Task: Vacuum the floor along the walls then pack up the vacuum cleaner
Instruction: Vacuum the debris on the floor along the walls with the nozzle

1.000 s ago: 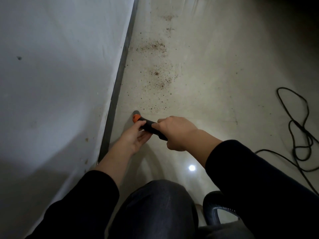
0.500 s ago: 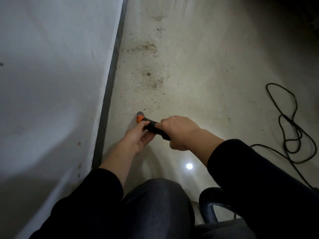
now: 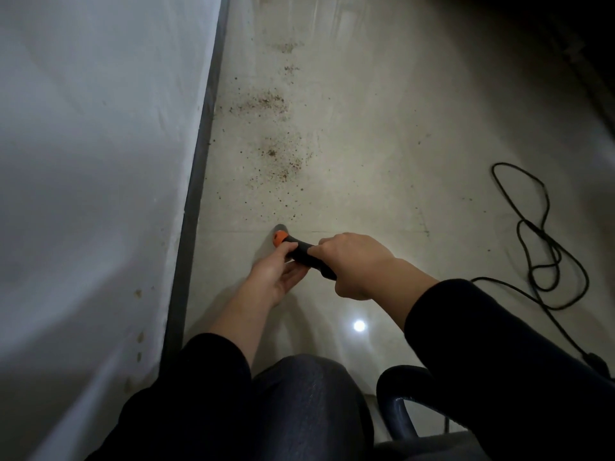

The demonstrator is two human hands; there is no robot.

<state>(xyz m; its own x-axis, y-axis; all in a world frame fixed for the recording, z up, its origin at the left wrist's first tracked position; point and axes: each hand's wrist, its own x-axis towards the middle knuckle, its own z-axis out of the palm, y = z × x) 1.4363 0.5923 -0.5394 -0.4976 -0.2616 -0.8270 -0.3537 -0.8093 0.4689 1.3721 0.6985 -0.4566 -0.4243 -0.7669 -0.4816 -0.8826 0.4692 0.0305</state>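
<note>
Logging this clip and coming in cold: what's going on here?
A person is vacuuming beside a wall. The right hand grips the black wand, and the left hand holds it nearer its orange tip, which points down at the floor close to the dark baseboard. Brown crumbs lie scattered just ahead of the tip, not yet picked up. A black cord lies in loose loops on the floor to the right.
</note>
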